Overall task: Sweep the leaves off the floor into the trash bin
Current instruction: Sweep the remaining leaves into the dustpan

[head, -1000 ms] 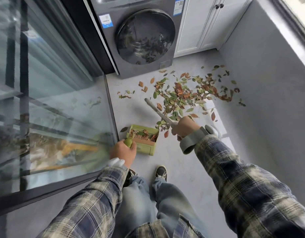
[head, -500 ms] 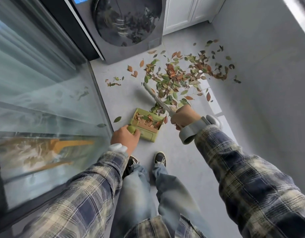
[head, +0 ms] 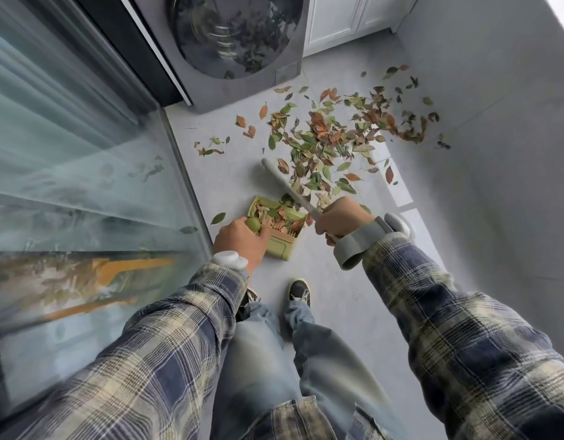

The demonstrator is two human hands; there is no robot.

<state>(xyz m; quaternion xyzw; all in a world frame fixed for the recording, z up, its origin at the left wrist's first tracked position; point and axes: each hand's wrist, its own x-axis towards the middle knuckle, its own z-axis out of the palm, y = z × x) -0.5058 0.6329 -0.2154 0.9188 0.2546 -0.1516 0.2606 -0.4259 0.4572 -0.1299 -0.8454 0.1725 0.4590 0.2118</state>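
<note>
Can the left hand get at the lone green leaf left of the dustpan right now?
Likely yes for reach: the leaf lies on bare floor right beside the left hand, nothing between. But its grip is taken by the dustpan handle, so it would have to let go first.

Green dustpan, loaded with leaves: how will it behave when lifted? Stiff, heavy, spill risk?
The dustpan looks like rigid moulded plastic: probably stiff and light. The leaves in it are thin, loosely heaped: little added weight, but they may slide out if it tilts. The left hand grips only the handle end, so it could dip forward.
</note>
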